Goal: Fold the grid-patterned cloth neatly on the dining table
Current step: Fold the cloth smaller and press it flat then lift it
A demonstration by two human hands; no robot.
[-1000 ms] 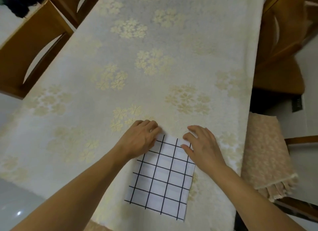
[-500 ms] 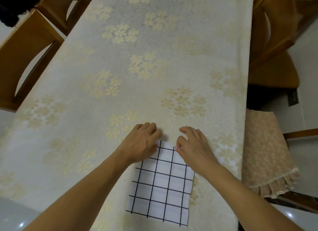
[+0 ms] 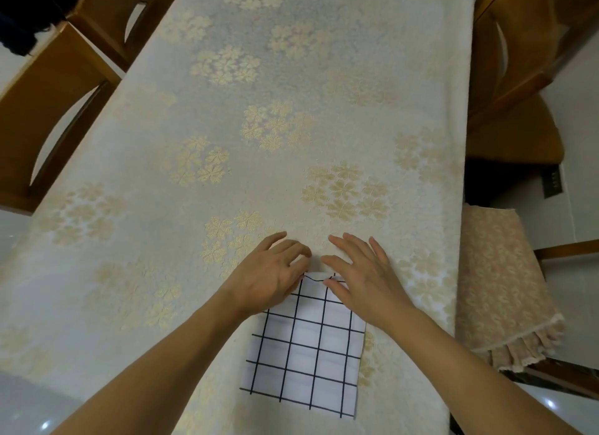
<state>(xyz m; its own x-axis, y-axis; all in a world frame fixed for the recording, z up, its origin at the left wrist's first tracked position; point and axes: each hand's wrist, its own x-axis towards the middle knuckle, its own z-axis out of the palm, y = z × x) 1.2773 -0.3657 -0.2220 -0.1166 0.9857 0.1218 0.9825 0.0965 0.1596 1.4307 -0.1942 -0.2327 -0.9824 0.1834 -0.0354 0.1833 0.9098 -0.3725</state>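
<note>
The grid-patterned cloth (image 3: pixel 308 350), white with black lines, lies folded into a small rectangle near the table's front edge. My left hand (image 3: pixel 269 272) covers its far left corner, fingers curled at the far edge. My right hand (image 3: pixel 363 272) lies over its far right corner with fingers spread, the thumb on the cloth. The far edge between my hands is slightly lifted and wavy. Whether my fingers pinch that edge or only press on it, I cannot tell.
The dining table (image 3: pixel 291 110) is covered by a cream tablecloth with gold flower clusters. Wooden chairs (image 3: pixel 55 87) stand along the left, another chair (image 3: pixel 518 87) at the right. A beige fringed cushion (image 3: pixel 505 282) sits on a seat right of the table.
Both hands have drawn together at the cloth's far edge. The right hand's fingers have spread and the far edge has buckled slightly between the hands.
</note>
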